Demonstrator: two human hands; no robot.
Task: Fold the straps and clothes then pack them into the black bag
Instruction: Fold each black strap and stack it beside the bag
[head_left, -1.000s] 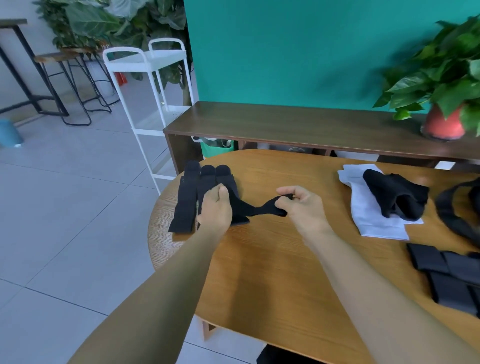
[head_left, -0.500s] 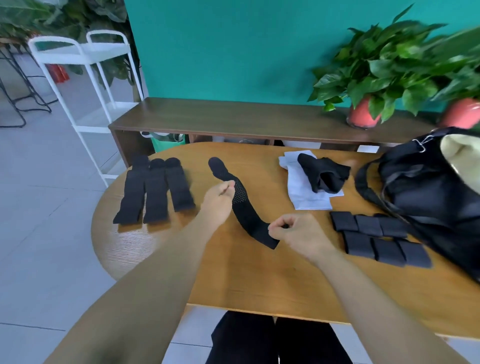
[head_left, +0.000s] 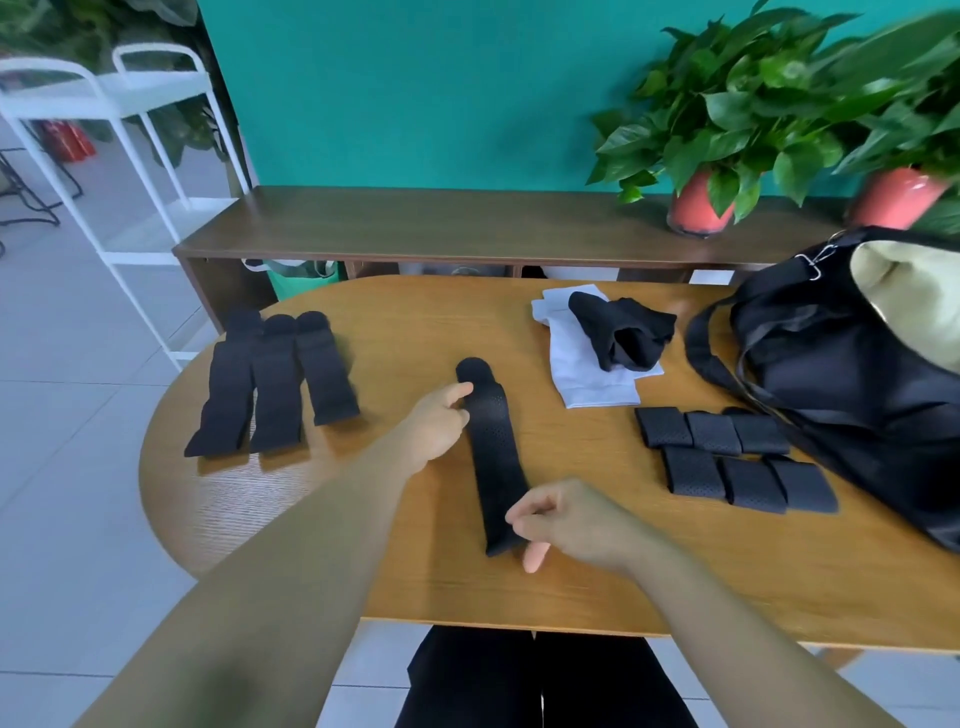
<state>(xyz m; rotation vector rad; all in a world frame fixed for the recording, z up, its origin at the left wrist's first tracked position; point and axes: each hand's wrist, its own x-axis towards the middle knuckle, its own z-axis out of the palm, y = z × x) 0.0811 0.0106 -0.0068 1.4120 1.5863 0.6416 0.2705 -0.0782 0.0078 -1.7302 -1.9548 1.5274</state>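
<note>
A long black perforated strap (head_left: 493, 457) lies stretched out flat in the middle of the wooden table (head_left: 597, 587). My left hand (head_left: 436, 421) pinches its left edge near the far rounded end. My right hand (head_left: 566, 519) grips the near end with curled fingers. Three unfolded black straps (head_left: 275, 382) lie side by side at the table's left. Several folded straps (head_left: 727, 462) sit in two rows at the right. A white cloth (head_left: 582, 374) with a crumpled black garment (head_left: 623, 332) on it lies behind. The open black bag (head_left: 841, 374) stands at the right.
A dark wooden bench (head_left: 441, 223) runs behind the table with two potted plants (head_left: 701, 202) on it. A white metal rack (head_left: 130, 156) stands on the tiled floor at the left. My dark-clothed legs (head_left: 530, 680) show below the table's near edge.
The strap was lifted away from the pile at the left, carried to the table's middle and laid out flat. My view swung right, bringing the bag and folded straps into sight.
</note>
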